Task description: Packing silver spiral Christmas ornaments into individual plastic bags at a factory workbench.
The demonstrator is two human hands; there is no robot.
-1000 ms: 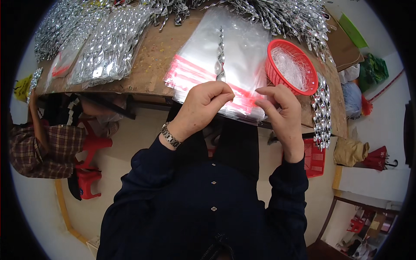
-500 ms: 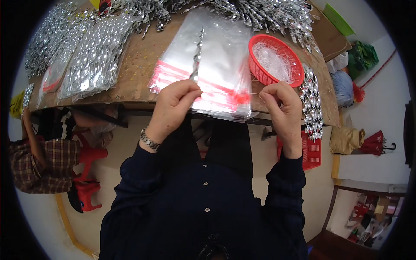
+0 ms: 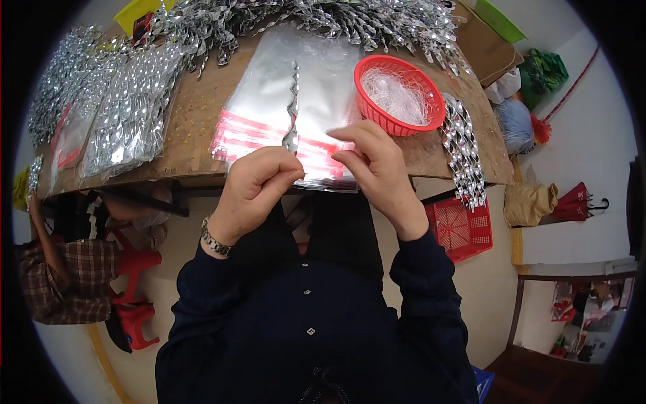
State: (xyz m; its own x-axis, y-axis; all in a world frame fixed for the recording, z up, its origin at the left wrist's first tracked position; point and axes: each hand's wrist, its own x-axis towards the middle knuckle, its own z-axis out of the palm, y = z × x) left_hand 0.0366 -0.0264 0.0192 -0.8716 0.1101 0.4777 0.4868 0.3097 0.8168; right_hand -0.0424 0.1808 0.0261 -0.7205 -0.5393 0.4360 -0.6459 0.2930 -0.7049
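Observation:
My left hand (image 3: 259,192) is closed in a pinch at the near edge of a stack of clear plastic bags (image 3: 316,81) with red-pink strips. The thin thread it held a moment before is too fine to make out now. Just beyond its fingertips a twisted silver strip (image 3: 293,111) lies upright on the bags, its wide end close to my knuckles. My right hand (image 3: 377,161) hovers over the bags' right part, thumb and forefinger apart, with nothing visible between them. Behind it stands a red plastic basket (image 3: 434,120) holding a tangle of clear threads (image 3: 397,94).
Bagged silver twisted strips (image 3: 131,111) cover the table's left, and a loose heap (image 3: 323,23) lies at the back. More strips (image 3: 464,155) hang over the right edge above a red crate (image 3: 464,232). At far left sits a person in a checked garment (image 3: 74,276).
My right hand has moved left toward my left hand, its finger and thumb parting. The thread stretched between both hands no longer shows. The whole view has shifted slightly.

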